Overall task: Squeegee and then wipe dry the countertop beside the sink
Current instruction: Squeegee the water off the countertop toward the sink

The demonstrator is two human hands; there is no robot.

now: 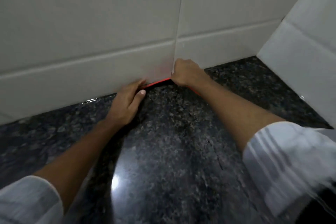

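A red squeegee [157,83] lies with its blade against the foot of the tiled back wall, on the dark speckled granite countertop [172,142]. My left hand [125,103] holds its left end, thumb on the counter side and fingers toward the wall. My right hand [187,72] is closed in a fist over its right end, where a bit of red handle shows under the wrist. Most of the squeegee is hidden by both hands. The picture is blurred by motion.
White tiled wall [91,32] runs along the back of the counter. A second tiled wall [300,45] closes the right side and forms a corner. Water glistens along the wall joint at left [91,100]. A lamp reflection shines on the counter near me.
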